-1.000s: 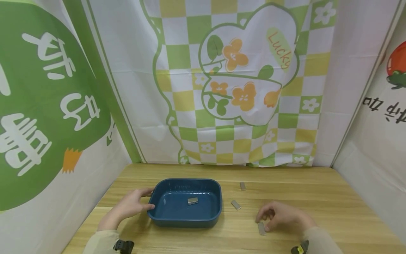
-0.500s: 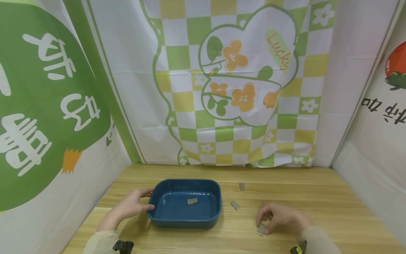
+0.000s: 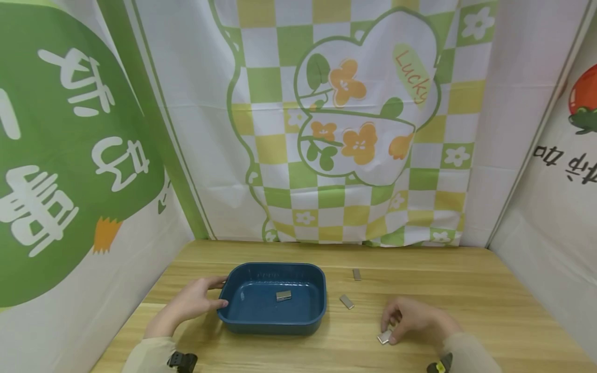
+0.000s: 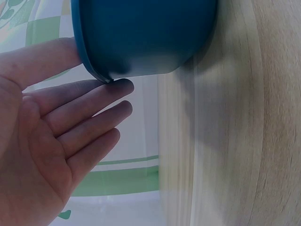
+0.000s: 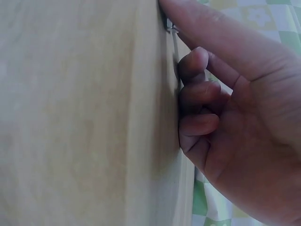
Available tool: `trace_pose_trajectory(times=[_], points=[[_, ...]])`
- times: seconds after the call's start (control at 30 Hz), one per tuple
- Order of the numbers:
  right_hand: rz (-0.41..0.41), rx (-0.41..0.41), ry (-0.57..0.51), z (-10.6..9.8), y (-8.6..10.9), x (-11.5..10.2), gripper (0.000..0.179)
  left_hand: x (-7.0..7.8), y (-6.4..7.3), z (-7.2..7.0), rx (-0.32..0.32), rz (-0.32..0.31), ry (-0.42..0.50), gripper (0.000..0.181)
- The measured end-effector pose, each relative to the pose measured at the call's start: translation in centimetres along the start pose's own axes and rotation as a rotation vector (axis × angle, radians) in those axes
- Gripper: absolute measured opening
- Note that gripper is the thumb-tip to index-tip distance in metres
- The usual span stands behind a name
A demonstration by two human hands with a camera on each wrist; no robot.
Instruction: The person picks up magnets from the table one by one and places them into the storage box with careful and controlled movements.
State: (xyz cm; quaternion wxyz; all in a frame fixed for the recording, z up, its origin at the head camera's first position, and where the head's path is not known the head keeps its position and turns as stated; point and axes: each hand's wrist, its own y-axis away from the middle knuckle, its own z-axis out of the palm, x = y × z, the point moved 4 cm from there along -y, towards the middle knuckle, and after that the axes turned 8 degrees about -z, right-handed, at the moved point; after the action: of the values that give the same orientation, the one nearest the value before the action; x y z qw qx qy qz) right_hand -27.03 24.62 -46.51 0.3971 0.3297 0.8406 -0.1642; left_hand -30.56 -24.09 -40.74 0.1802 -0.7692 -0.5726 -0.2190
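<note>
Right hand (image 3: 412, 317) pinches a metal piece (image 3: 383, 338); left hand (image 3: 193, 300), fingers nearly straight, touches blue bin (image 3: 272, 328) to its right. Only head view shows stacked pieces (image 3: 283, 295) inside.

Left grip (image 3: 193, 300) with fingers (image 4: 96, 124) outstretched, right grip (image 3: 407, 317) low, pinching (other fingers (image 5: 200, 93) curled)

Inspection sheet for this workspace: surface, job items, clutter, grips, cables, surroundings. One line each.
Surface: light wood-grain tabletop.
Job items: blue rectangular tub holding grey metallic blocks, count unclear; two loose blocks lie on the tabletop right of it.
Clutter: nothing seen.
Grips: left hand holds the tub's left rim; right hand pinches another block.
Cables: nothing seen.
Surroundings: checked "Lucky" cloth behind, printed hangings at both sides.
</note>
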Motion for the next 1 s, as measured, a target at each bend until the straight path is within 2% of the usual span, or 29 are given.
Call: trace_pose_trajectory(times=[0.23,0.4,0.77,0.93,1.0], points=[[-0.003,0.002,-0.042,0.07,0.07,0.11,0.021,-0.35,-0.16,0.15,0.006,-0.002,-0.008,0.063],[-0.008,-0.003,-0.008,-0.07,0.23,0.35,0.018,-0.29,-0.06,0.09,0.008,-0.006,-0.008,0.064],[0.071,0.051,-0.004,-0.49,0.49,0.61,0.016,-0.03,0.12,-0.01,0.012,0.013,-0.006,0.063],[0.113,0.074,-0.058,-0.57,0.53,0.73,0.018,-0.05,0.09,-0.06,0.014,0.015,-0.011,0.063],[0.143,0.086,-0.116,-0.54,0.55,0.87,0.02,-0.07,0.08,-0.08,0.015,0.015,-0.015,0.063]])
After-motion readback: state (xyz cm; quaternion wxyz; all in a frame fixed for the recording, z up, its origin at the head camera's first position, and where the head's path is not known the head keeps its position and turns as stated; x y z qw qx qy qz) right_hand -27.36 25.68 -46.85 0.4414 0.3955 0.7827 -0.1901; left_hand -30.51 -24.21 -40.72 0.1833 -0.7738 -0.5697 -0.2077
